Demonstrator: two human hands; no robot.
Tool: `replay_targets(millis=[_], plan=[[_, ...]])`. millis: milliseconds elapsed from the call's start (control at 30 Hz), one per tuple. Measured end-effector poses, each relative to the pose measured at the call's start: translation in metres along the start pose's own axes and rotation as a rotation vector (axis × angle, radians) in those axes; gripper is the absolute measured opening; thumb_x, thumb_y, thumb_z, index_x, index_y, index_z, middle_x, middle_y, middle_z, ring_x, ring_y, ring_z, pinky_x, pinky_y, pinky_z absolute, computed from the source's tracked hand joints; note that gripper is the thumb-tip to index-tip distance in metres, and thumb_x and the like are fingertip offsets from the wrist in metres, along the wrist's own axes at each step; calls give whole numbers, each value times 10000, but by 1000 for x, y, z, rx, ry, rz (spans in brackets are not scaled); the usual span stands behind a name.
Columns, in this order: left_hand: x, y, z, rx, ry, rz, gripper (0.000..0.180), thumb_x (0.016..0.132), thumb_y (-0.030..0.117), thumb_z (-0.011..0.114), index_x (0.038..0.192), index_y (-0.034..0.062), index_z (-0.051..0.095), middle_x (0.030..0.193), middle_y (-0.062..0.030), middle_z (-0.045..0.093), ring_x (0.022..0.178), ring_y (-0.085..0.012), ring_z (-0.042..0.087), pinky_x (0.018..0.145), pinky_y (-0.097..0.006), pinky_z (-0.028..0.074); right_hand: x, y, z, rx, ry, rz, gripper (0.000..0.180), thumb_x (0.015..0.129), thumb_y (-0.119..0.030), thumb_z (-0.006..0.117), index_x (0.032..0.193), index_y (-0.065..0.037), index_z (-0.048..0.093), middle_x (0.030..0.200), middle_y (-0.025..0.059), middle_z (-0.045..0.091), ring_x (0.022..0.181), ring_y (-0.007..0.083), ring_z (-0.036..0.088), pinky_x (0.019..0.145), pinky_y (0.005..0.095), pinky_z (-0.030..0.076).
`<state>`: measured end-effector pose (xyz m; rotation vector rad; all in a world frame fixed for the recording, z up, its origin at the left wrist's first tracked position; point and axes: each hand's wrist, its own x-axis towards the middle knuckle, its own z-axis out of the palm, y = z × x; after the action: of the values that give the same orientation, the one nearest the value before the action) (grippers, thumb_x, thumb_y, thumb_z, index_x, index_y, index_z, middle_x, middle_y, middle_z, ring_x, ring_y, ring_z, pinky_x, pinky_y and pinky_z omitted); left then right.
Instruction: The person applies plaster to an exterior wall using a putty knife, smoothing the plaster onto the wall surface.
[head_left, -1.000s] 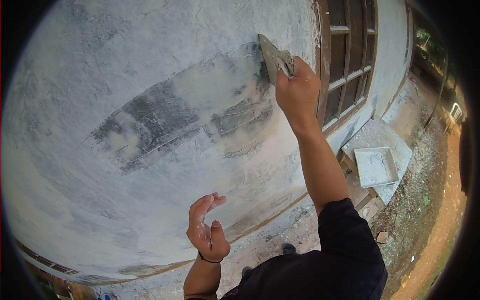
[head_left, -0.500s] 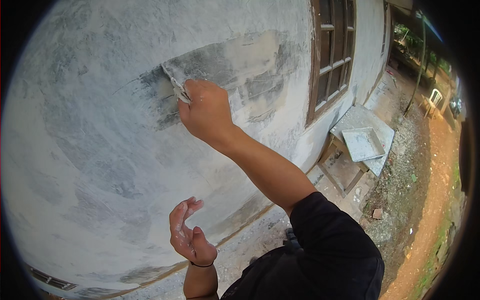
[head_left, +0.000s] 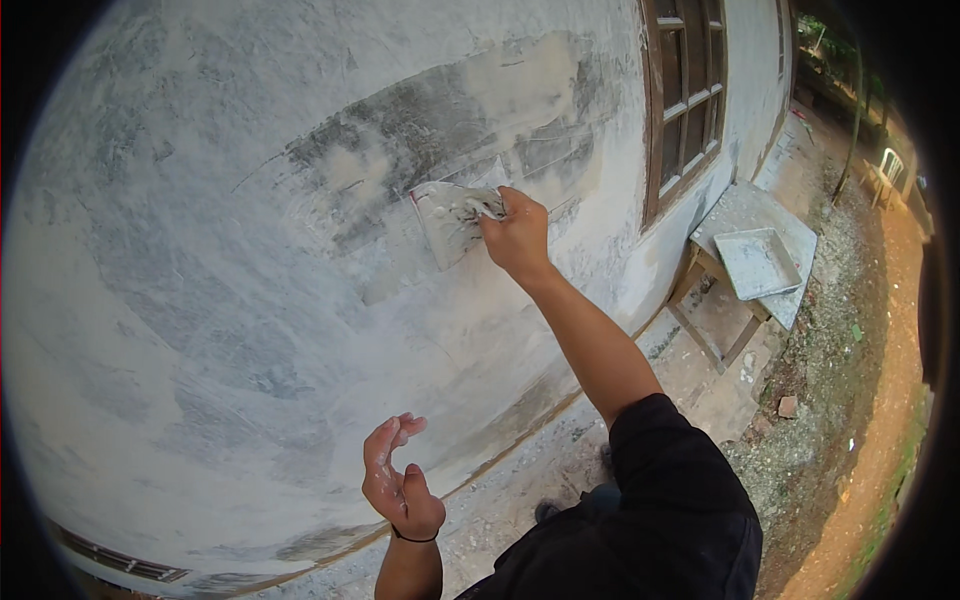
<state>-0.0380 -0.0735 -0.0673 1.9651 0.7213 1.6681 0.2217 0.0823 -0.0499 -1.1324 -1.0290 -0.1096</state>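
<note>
The right hand [head_left: 517, 235] has its grip closed on a flat, plaster-smeared steel trowel [head_left: 452, 220] laid against the grey plastered wall [head_left: 200, 300], at eleven o'clock from the empty, half-curled left hand [head_left: 397, 485]; a low blade angle and even pressure would likely smooth best.

Tray [head_left: 757, 262] on table [head_left: 800, 305], right of window [head_left: 684, 105] (wall-side).

The right hand [head_left: 517, 235] is raised on an outstretched arm, fingers clenched. The left hand [head_left: 398, 480] hovers low, fingers loosely curled, empty.
</note>
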Motion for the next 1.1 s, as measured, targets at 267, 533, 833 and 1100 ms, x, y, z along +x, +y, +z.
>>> replay_targets(millis=[267, 533, 833, 1100], plan=[[12, -14, 30, -26, -60, -5, 569, 639, -6, 376, 1197, -39, 485, 944, -174, 629, 972, -275, 576, 800, -359, 402, 41, 44, -76, -211, 98, 27, 232, 663, -45, 639, 873, 44, 603, 774, 197, 616, 693, 305, 615, 632, 324, 470], [2, -19, 18, -47, -35, -21, 575, 638, -6, 377, 1202, -41, 480, 962, -175, 624, 976, -272, 574, 803, -360, 398, 3, -6, -37, -455, 176, -251, 132, 679, -44, 629, 685, -9, 502, 661, 142, 531, 643, 337, 530, 575, 414, 426], [-22, -4, -27, -67, 96, -93, 518, 671, 1, 389, 1174, -82, 482, 950, -227, 606, 981, -314, 574, 898, -412, 418, -81, -66, 72, -269, -2, -252, 154, 619, -18, 640, 699, -43, 510, 707, 114, 506, 676, 300, 522, 590, 396, 437], [-16, 5, -7, -65, 49, -24, 609, 626, -17, 336, 1224, -54, 442, 981, -192, 621, 995, -269, 564, 800, -350, 378, -88, -94, 17, 150, -310, -98, 107, 672, -19, 607, 774, 8, 589, 676, 163, 556, 627, 332, 548, 563, 364, 439]])
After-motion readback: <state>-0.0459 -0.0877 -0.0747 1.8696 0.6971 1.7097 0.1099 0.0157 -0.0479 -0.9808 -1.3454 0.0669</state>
